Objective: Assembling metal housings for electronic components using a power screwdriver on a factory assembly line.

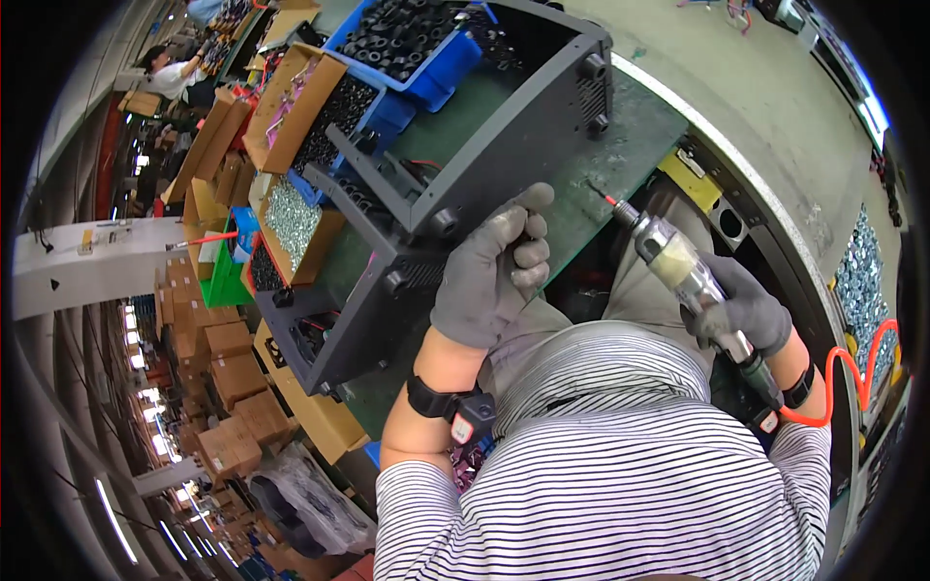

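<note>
In a grey glove, my right hand [741, 305] is wrapped round an air screwdriver [678, 266]. Its red-collared bit points up and left, and an orange coiled hose [835, 378] runs from its rear end. My left hand [494, 266], gloved too, is raised with its fingers curled in; whatever they may hold is too small or hidden to make out. Just beyond that hand stands a dark grey metal housing [513, 126] on the green bench top [635, 126]. A second dark housing [373, 300] sits beside it, near my left wrist.
Blue bins [450, 73] of black parts stand behind the housings. A cardboard box [325, 237] of silvery screws and a green bin [225, 281] are at the left. Stacked cartons [232, 373] lie farther off. Another person [179, 73] works at the far left.
</note>
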A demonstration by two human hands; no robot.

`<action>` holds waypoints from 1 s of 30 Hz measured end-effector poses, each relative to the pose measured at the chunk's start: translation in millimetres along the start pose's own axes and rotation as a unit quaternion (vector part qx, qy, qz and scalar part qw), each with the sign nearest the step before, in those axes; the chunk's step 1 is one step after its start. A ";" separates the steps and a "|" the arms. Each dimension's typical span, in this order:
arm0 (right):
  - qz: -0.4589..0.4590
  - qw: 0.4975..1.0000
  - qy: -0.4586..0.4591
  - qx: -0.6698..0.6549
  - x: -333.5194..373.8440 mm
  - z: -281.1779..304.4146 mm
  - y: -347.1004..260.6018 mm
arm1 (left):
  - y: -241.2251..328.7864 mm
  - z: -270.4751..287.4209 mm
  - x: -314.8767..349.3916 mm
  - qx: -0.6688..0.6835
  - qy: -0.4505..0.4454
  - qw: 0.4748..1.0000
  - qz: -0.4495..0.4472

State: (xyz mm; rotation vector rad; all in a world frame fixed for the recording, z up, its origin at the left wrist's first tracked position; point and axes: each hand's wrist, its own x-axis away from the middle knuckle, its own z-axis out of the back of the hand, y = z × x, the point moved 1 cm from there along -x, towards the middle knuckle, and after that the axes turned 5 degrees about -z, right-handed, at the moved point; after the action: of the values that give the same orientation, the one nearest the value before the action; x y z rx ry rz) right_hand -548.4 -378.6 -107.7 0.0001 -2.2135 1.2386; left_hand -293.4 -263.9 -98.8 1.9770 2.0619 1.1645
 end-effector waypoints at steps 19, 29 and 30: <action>0.123 0.975 -0.069 0.172 14.3 10.8 -13.8 | -11.3 -39.5 -27.5 -0.218 -0.026 0.973 -0.066; 0.029 0.992 -0.115 0.034 26.2 19.5 -33.6 | -11.3 -52.9 -36.8 -0.264 -0.101 0.956 -0.074; 0.041 0.992 -0.088 0.075 26.6 20.8 -37.8 | -14.1 -55.9 -37.8 -0.258 -0.083 0.960 -0.072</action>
State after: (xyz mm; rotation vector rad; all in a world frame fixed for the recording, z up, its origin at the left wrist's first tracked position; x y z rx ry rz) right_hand -570.1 -408.7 -73.2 0.0802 -2.2833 1.4988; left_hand -327.6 -321.7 -83.4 1.5876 1.5808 1.2878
